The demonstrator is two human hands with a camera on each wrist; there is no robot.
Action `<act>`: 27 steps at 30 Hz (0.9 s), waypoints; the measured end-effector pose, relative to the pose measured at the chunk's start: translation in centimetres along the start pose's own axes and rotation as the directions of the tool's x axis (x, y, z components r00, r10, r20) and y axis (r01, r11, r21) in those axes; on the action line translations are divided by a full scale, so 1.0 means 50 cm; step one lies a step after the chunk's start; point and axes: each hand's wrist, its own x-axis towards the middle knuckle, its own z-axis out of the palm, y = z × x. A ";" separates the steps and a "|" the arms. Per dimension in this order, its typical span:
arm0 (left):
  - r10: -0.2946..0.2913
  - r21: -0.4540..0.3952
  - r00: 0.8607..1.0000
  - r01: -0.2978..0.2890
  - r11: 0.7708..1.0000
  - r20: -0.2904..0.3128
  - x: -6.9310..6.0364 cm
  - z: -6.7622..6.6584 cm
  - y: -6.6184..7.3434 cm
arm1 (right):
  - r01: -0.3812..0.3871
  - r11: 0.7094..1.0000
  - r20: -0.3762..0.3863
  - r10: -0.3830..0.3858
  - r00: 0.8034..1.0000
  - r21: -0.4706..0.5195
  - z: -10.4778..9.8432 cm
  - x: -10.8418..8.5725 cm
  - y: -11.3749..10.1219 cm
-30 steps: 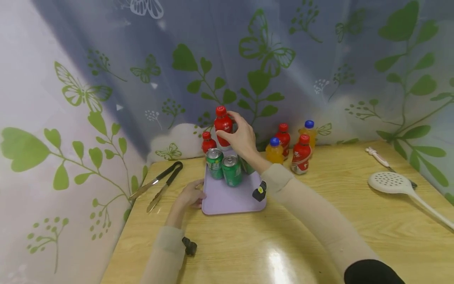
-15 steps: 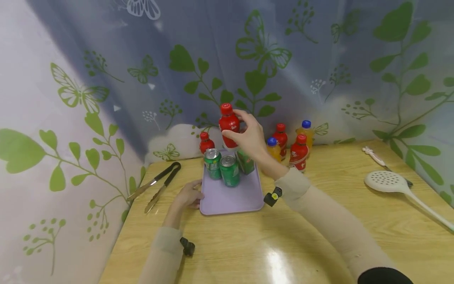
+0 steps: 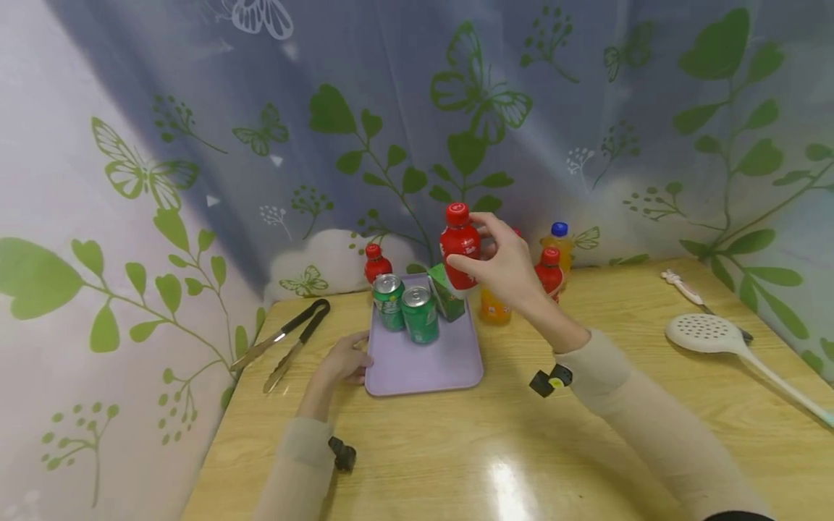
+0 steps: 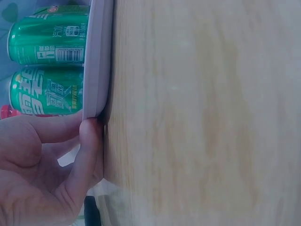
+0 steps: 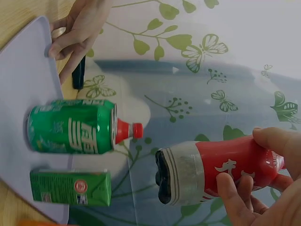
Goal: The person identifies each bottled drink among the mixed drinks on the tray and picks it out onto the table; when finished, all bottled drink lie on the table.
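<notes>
My right hand (image 3: 511,264) grips a red-capped drink bottle (image 3: 461,247) round its upper part. The bottle hangs upright in the air above the tray's right side, its dark base showing in the right wrist view. At the left edge of the lilac tray (image 3: 423,373), my left hand (image 3: 348,359) pinches the rim between thumb and fingers. Two green drink cans (image 3: 388,302) stand side by side on the tray, with a green drink carton (image 5: 70,187) to their right. Behind the cans is another red bottle (image 3: 377,265), its lower part hidden.
Black-handled tongs (image 3: 296,340) lie left of the tray. To its right are orange drink bottles with blue caps (image 3: 559,246) and more red bottles (image 3: 550,271), partly hidden by my right arm. A white skimmer (image 3: 706,335) lies far right, and a patterned curtain (image 3: 404,87) hangs behind the table.
My right hand has carried the red bottle rightward from behind the cans to above the tray's right side, uncovering the green carton. The left hand has stayed at the tray rim.
</notes>
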 end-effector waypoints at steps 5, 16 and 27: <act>0.000 0.005 1.000 0.000 1.000 -0.003 -0.001 -0.001 0.000 | -0.036 0.999 -0.007 0.036 0.999 -0.003 -0.043 -0.023 0.030; -0.002 0.005 1.000 0.002 1.000 0.004 0.002 -0.002 -0.004 | -0.062 0.997 -0.038 0.060 0.997 -0.046 -0.122 -0.059 0.082; -0.005 -0.008 1.000 0.005 1.000 0.017 0.003 -0.001 -0.002 | -0.164 0.983 -0.075 0.158 0.985 -0.078 -0.184 -0.086 0.138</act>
